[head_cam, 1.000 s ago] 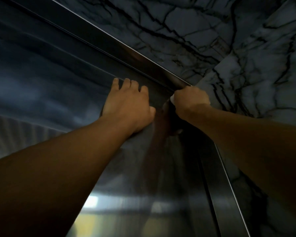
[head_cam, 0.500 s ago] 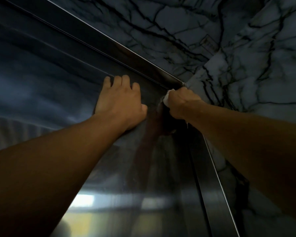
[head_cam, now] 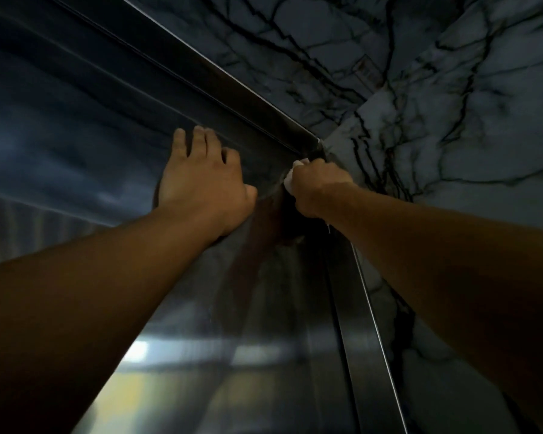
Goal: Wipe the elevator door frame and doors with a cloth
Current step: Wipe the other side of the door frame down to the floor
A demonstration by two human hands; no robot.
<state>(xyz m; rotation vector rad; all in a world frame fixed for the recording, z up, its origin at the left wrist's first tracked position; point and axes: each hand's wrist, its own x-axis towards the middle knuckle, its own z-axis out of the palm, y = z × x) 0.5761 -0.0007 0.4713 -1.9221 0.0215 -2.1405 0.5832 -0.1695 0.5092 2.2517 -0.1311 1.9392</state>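
I look up at the top right corner of a brushed steel elevator door (head_cam: pixel 220 324). A dark metal door frame (head_cam: pixel 232 89) runs across the top and down the right side. My left hand (head_cam: pixel 201 183) lies flat on the door just below the top frame, fingers straight. To its right, my right hand (head_cam: pixel 318 191) grips a small white cloth (head_cam: pixel 290 178) in a fist and presses it into the corner where the door meets the frame. Only a bit of the cloth shows past the fingers.
White marble wall (head_cam: pixel 452 104) with dark veins surrounds the frame above and to the right. The frame's right upright (head_cam: pixel 373 339) has a bright metal edge. The door reflects my arms and some lights lower down.
Both hands have shifted a little to the left and up along the top of the door. The cloth now shows at the edge of my right fist.
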